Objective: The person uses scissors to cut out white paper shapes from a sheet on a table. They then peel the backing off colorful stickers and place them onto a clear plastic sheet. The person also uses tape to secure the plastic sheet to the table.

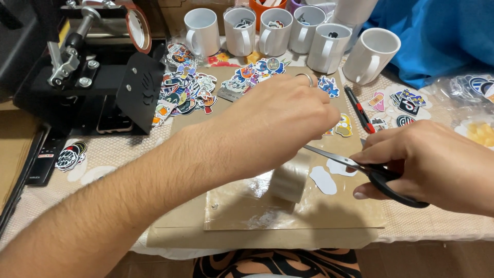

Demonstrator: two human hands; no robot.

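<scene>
Gripped in the right hand, black-handled scissors point left with their blades slightly parted toward a roll of clear tape that rests on a brown cardboard sheet near the table's front edge. Reaching across from the left, the left hand is curled over the roll, wearing a ring; its fingertips are hidden beneath the knuckles, so whether it pinches a tape strip cannot be told (the strip itself is hard to make out). White sticker backings lie just beside the roll. Farther back, a heap of colourful stickers spreads beside a black press machine, which is cut off at the left edge. White mugs stand in a row at the back; several show dark shapes inside, too small to identify. A red pen-like tool lies near more stickers, and blue cloth fills the far right corner.
</scene>
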